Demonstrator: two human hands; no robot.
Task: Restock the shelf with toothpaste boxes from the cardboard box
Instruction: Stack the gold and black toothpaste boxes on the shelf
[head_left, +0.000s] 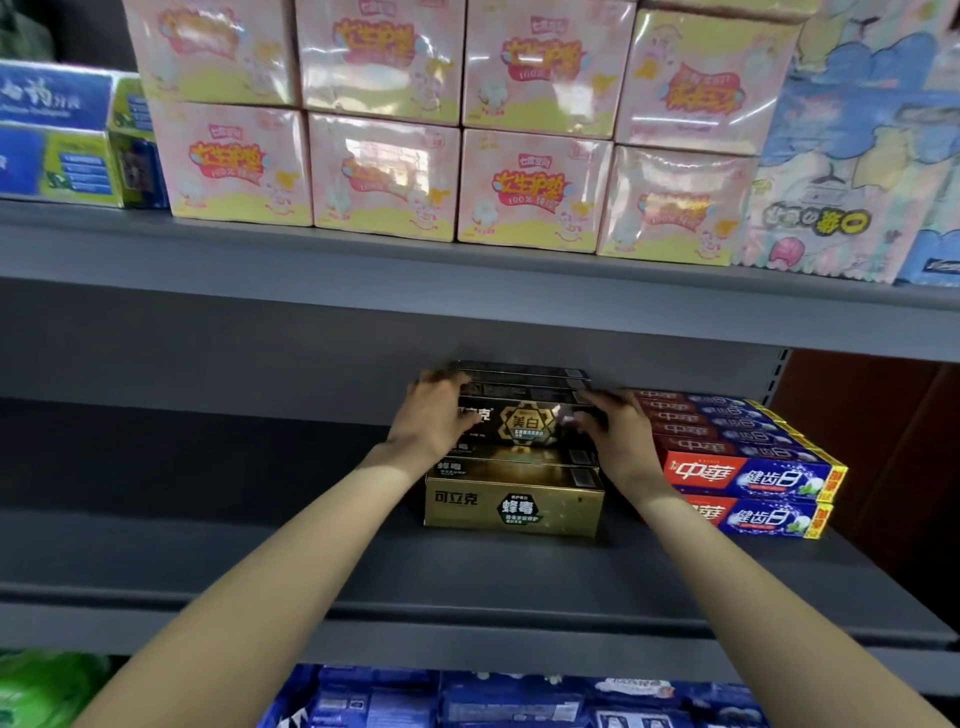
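Observation:
A stack of black toothpaste boxes (524, 421) sits on the middle grey shelf (260, 561), behind and above two gold toothpaste boxes (514, 501). My left hand (434, 415) grips the left end of the black stack, fingers curled over its top. On the right end, my right hand (615, 428) holds the same stack, fingers around its edge. Red and blue toothpaste boxes (748, 475) are stacked in rows just right of my right hand. The cardboard box is out of view.
The upper shelf carries pink packages (384, 171), blue and green boxes (67, 135) at left and pastel packs (852, 156) at right. Blue packs (467, 701) and a green pack (41, 691) lie on the shelf below. The left half of the middle shelf is bare.

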